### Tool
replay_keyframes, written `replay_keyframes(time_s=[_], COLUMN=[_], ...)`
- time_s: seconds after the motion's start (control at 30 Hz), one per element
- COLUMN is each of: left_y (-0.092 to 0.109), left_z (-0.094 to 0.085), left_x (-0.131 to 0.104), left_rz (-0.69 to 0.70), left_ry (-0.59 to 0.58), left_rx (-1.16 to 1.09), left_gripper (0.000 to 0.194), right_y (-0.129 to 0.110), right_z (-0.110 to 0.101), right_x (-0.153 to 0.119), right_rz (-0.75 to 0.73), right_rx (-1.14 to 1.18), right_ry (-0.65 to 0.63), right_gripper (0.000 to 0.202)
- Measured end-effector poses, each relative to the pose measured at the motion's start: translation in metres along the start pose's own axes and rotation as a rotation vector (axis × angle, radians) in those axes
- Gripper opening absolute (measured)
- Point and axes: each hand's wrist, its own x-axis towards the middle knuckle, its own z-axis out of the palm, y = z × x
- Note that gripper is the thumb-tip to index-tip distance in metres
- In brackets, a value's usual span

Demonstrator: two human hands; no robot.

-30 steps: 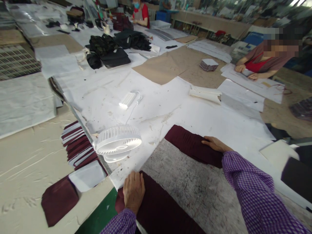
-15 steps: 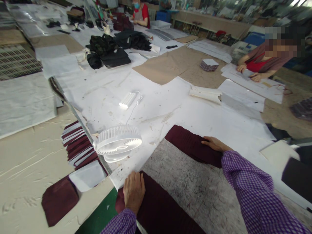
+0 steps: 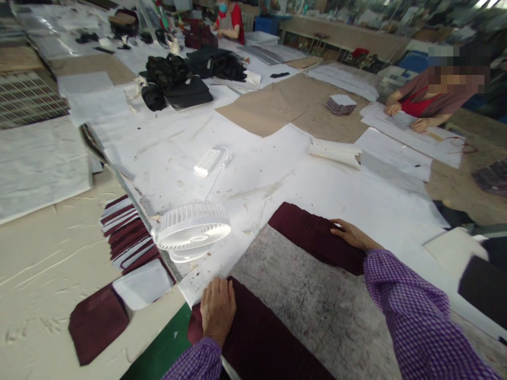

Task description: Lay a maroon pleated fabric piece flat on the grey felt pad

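Note:
My left hand [image 3: 217, 310] rests at the left end of the near stack of maroon fabric pieces [image 3: 273, 338], fingers together and curled over it. Further out lies a second maroon fabric stack [image 3: 307, 235], along the far edge of a grey, scuffed board [image 3: 304, 301]. My right hand [image 3: 352, 235] grips that stack near its right end, thumb on the near side and the other fingers partly hidden behind. Purple checked sleeves cover both my forearms.
A white fan [image 3: 194, 229] stands left of the board, with a white power strip [image 3: 208, 161] beyond. Overlapping maroon and white pieces [image 3: 129, 232] lie at left. Black cloth [image 3: 190, 92] is heaped further back. A co-worker [image 3: 428, 100] handles something pale at right.
My right hand has shifted slightly to the right along the far maroon stack, and its sleeve has moved with it. My left hand stays put. The co-worker's hands have moved a little.

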Motion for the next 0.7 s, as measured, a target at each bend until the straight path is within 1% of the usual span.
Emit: replay_keyframes(time_s=[0.23, 0.5, 0.7], left_y=[0.0008, 0.0001, -0.0004], left_z=[-0.0013, -0.0004, -0.0002], left_x=[0.0008, 0.0001, 0.0005], left_rz=[0.003, 0.002, -0.001], left_ry=[0.003, 0.013, 0.0], left_rx=[0.006, 0.007, 0.007], left_gripper=[0.019, 0.018, 0.018], right_y=[0.0009, 0.0021, 0.004], right_z=[-0.0024, -0.0036, -0.003], right_x=[0.0043, 0.0091, 0.007], right_rz=[0.004, 0.057, 0.084], right_rx=[0.047, 0.065, 0.122], right_ry=[0.006, 0.021, 0.022], right_gripper=[0.029, 0.024, 0.025])
